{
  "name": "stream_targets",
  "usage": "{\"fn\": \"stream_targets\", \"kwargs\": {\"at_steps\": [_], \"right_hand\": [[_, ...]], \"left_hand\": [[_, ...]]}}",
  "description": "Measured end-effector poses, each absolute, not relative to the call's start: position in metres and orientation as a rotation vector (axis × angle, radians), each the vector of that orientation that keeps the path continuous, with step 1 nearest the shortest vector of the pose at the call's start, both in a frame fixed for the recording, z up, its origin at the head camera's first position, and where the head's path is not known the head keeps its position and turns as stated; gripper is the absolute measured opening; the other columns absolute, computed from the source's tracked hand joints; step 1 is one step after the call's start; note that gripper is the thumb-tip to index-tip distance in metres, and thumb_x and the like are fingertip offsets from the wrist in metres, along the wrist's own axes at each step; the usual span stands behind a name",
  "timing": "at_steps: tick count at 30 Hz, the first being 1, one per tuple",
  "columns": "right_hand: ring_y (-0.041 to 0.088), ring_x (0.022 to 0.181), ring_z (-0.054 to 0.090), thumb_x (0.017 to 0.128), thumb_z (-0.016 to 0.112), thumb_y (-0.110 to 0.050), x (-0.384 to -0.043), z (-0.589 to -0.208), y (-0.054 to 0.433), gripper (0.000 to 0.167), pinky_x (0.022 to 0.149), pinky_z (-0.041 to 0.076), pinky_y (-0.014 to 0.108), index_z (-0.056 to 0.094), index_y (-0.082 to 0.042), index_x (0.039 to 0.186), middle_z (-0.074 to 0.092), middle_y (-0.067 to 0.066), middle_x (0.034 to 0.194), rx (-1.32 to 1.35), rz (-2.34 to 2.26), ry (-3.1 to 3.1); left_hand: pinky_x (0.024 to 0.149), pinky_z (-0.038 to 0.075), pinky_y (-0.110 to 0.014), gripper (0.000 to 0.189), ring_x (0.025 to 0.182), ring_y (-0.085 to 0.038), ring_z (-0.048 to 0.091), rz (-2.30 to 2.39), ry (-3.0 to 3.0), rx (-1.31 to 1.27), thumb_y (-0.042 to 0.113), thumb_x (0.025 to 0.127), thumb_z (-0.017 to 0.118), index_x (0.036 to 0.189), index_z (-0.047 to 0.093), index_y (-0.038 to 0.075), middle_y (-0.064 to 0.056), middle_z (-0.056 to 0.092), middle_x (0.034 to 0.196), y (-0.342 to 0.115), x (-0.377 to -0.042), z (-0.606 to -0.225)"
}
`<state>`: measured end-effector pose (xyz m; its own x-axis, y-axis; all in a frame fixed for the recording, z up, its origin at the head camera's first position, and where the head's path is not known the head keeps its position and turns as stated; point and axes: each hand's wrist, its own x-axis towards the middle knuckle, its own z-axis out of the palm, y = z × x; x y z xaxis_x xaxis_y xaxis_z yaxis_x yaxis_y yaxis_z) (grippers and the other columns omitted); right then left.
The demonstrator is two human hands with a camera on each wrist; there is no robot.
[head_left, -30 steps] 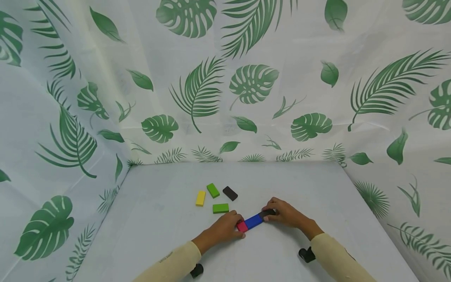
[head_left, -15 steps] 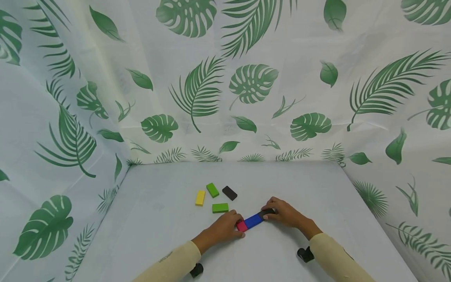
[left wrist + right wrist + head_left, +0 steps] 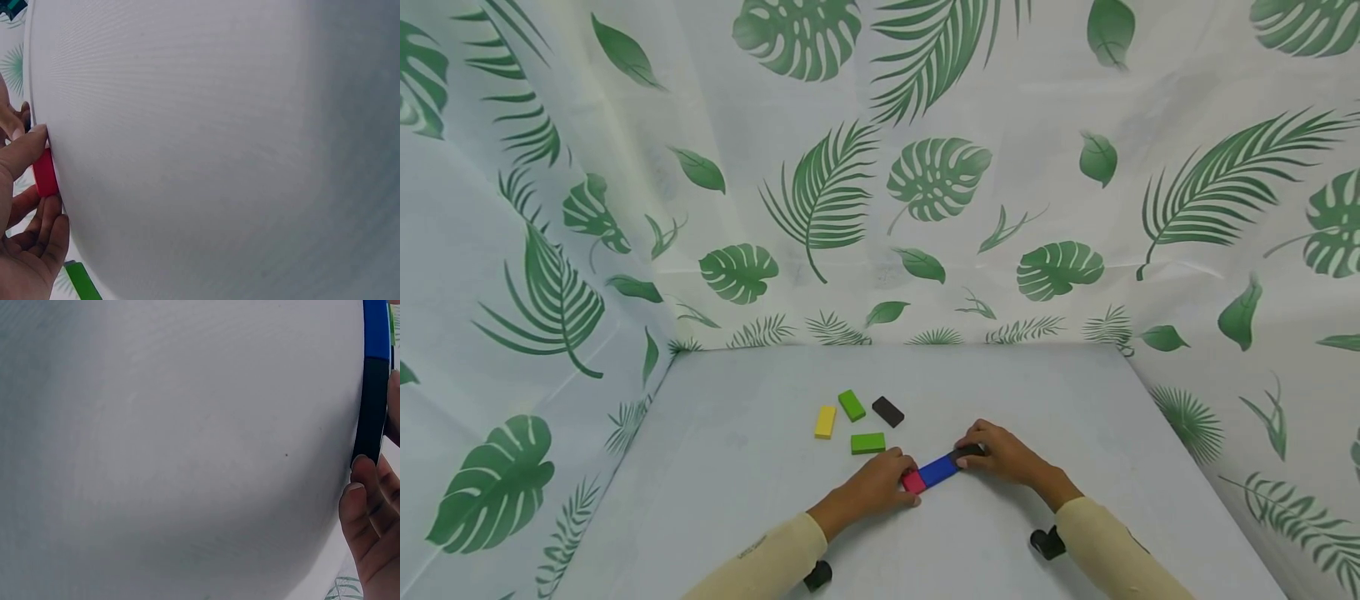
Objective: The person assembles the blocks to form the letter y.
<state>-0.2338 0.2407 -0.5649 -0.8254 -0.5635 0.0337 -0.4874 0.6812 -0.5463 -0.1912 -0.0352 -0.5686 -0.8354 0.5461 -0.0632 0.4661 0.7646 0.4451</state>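
Three blocks lie end to end in a slanting row on the white table: a red block, a blue block in the middle, and a black block at the right end. My left hand pinches the red block between thumb and fingers; the left wrist view shows the red block between them. At the other end my right hand grips the black block, covering part of it. In the right wrist view the black block meets the blue block end to end.
Behind the row lie a yellow block, a green block, another green block and a loose black block. Leaf-print cloth stands at the table's back and sides. Black wrist devices hang under the sleeves.
Both hands and the row of blocks hold nearly still. The whole view has shifted very slightly.
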Motion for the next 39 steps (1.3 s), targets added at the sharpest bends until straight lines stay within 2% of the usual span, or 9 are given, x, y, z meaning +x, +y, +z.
{"fn": "stream_targets", "kwargs": {"at_steps": [21, 32, 39], "right_hand": [[0.01, 0.093, 0.057, 0.089, 0.075, -0.038, -0.2357, -0.5651, 0.2394, 0.034, 0.083, 0.05, 0.029, 0.075, -0.014, 0.113, 0.061, -0.007, 0.101, -0.848, -0.824, 2.77], [0.012, 0.094, 0.058, 0.089, 0.075, -0.035, -0.2347, -0.5632, 0.2382, 0.033, 0.083, 0.051, 0.03, 0.075, -0.012, 0.113, 0.062, -0.005, 0.101, -0.843, -0.836, 2.767], [0.012, 0.094, 0.057, 0.089, 0.075, -0.038, -0.2351, -0.565, 0.2385, 0.035, 0.083, 0.051, 0.029, 0.075, -0.013, 0.113, 0.062, -0.006, 0.101, -0.822, -0.829, 2.763]], "left_hand": [[0.074, 0.046, -0.016, 0.047, 0.081, -0.001, 0.049, 0.614, 2.766, 0.756, 0.038, 0.083, 0.082, 0.12, 0.068, 0.012, 0.006, 0.058, 0.095, -0.0335, -0.193, -0.5688], [0.075, 0.046, -0.016, 0.047, 0.081, 0.0, 0.049, 0.618, 2.759, 0.776, 0.037, 0.083, 0.082, 0.12, 0.068, 0.011, 0.006, 0.058, 0.096, -0.034, -0.195, -0.5714], [0.076, 0.046, -0.016, 0.055, 0.083, 0.0, 0.049, 0.592, 2.743, 0.796, 0.042, 0.082, 0.082, 0.125, 0.066, 0.012, 0.006, 0.057, 0.099, -0.0357, -0.1941, -0.5727]]}}
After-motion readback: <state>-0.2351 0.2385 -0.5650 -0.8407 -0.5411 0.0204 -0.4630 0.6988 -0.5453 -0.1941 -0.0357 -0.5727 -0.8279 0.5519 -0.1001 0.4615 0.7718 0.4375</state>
